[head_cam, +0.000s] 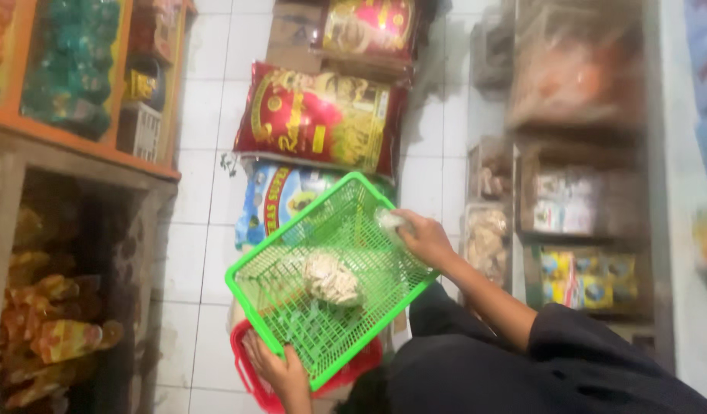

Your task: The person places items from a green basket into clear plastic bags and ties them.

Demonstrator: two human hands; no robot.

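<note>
White floor tiles are showing below as the left hand [281,372] is gripping the green basket [277,287] rim from underneath, steadying it, while the right hand's [424,238] fingers, closed on a small pale packet [390,221], are lowering it inside beside a wrapped snack [332,279].

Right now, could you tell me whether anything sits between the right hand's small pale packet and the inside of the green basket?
Nothing visible does. The right hand holds the small pale packet right at the rim of the green basket, which is open-topped and holds only one pale bagged item. The left hand grips the near edge.

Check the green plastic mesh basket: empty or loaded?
Loaded, barely. The green plastic mesh basket holds one pale clear-wrapped snack packet on its floor; the remaining floor is bare mesh.
</note>
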